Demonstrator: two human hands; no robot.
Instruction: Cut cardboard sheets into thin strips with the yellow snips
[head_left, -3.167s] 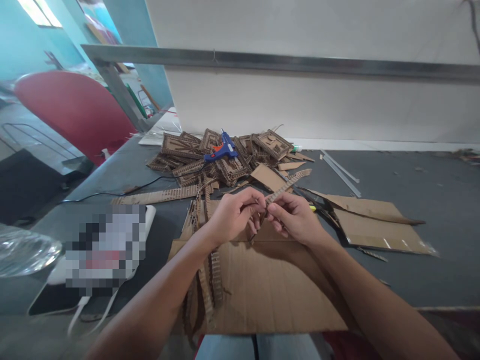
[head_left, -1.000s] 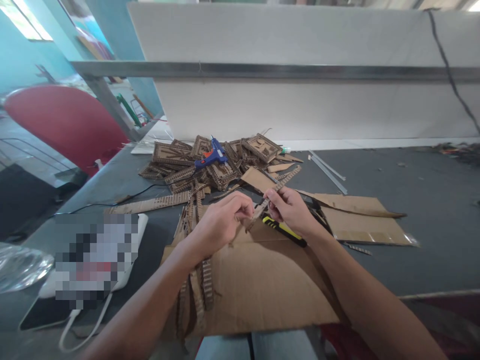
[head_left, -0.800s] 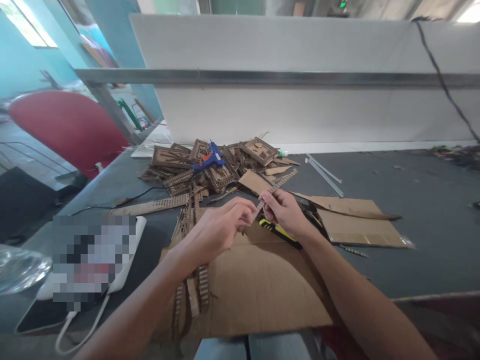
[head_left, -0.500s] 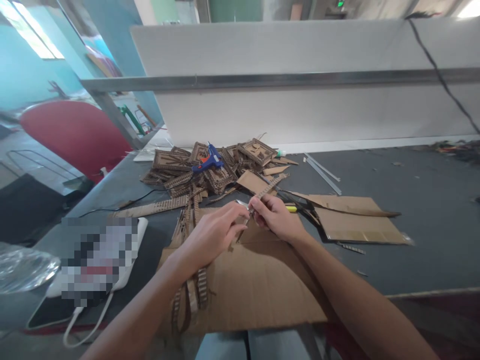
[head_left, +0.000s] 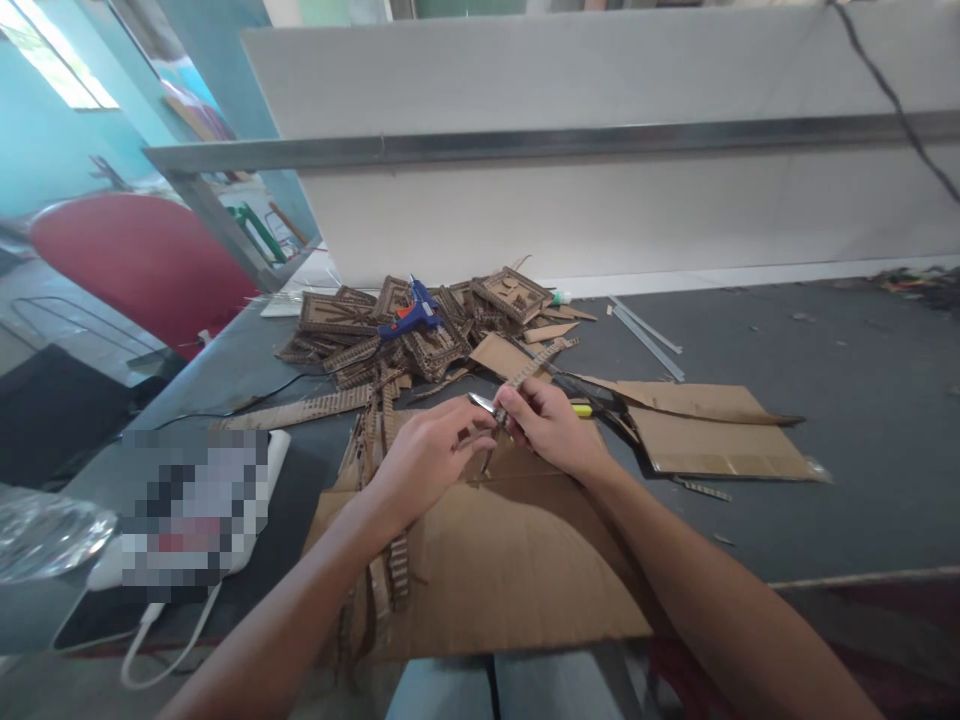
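From my head camera, my right hand (head_left: pixel 551 428) is closed around a yellow-handled utility knife (head_left: pixel 581 409), its blade (head_left: pixel 481 402) jutting left, and pinches a narrow corrugated cardboard strip (head_left: pixel 534 366) that slants up toward the pile of cardboard pieces (head_left: pixel 420 325). My left hand (head_left: pixel 427 455) meets it, fingertips curled at the strip's lower end just under the blade. Both hover over a flat cardboard sheet (head_left: pixel 495 570) on the grey table (head_left: pixel 862 420). A blue glue gun (head_left: pixel 409 312) lies atop the pile.
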